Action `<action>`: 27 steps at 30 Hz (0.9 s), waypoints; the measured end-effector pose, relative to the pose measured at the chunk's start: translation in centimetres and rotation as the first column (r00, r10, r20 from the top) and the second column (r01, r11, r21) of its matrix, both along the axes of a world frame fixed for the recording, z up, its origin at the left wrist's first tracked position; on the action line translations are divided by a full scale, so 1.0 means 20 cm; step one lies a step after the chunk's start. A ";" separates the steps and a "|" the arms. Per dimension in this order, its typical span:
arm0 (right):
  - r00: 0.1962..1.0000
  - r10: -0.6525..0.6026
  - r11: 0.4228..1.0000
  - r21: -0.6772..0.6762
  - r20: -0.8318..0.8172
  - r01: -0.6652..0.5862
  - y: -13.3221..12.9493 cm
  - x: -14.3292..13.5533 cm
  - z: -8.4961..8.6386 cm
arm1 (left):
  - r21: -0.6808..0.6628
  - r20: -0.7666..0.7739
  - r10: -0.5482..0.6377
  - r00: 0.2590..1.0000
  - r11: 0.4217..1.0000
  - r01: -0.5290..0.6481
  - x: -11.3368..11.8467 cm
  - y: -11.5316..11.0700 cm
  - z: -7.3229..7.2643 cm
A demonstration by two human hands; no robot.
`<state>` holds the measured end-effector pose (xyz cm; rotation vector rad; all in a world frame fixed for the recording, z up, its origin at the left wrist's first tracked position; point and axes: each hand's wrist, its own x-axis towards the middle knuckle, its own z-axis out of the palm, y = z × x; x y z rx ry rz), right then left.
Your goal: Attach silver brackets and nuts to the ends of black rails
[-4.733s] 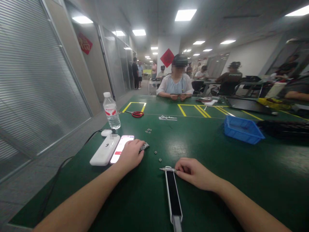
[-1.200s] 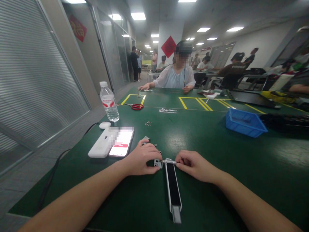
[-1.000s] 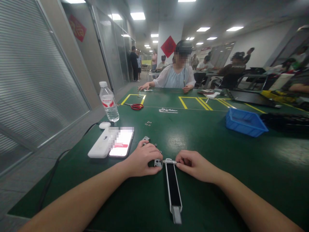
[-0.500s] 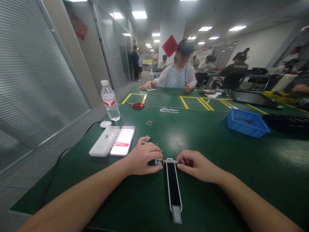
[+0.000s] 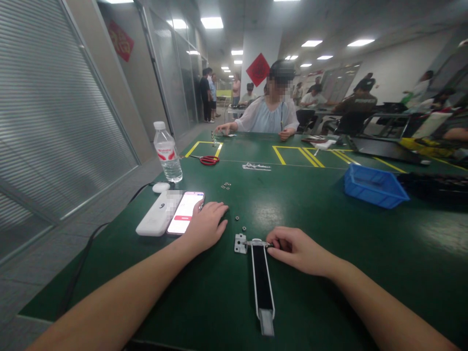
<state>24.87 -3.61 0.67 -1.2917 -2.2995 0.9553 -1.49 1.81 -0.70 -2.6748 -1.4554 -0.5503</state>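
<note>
My right hand (image 5: 296, 248) pinches the right end of a metal rod (image 5: 254, 243) that crosses the top of a long strip. This strip (image 5: 263, 280) has a black middle, white edges and a grey tab at its near end. On the rod's left end is a small metal bracket (image 5: 240, 243) with holes, which no hand touches. My left hand (image 5: 208, 222) is palm down beside the phone (image 5: 185, 214), fingers stretched and thumb apart. What lies under it is hidden. Two small nuts (image 5: 240, 223) lie between my left hand and the bracket.
Several small metal rings (image 5: 225, 185) lie farther back, near red-handled scissors (image 5: 209, 160). At the left are a white power bank (image 5: 159, 214) and a water bottle (image 5: 167, 153). A blue bin (image 5: 376, 187) stands right. Across the table sits a person (image 5: 270, 114).
My left hand has let go of the bracket and moved left toward the phone, now covering a metal piece seen there before. My right hand has stayed on the rod.
</note>
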 end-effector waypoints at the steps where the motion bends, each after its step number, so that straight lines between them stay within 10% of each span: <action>1: 1.000 -0.001 1.000 -0.001 0.002 0.001 0.00 0.00 0.00 | -0.013 -0.003 -0.007 1.000 1.000 0.007 0.00 0.00 0.01; 16: 0.998 -0.040 0.998 -0.042 -0.053 0.038 0.00 0.01 0.01 | 0.039 0.048 -0.023 0.999 0.999 0.021 0.01 -0.03 0.08; 27: 0.882 -0.201 0.978 -0.136 -0.427 0.157 -0.04 -0.03 0.00 | 0.406 0.031 -0.472 0.881 0.811 0.420 0.09 -0.16 0.07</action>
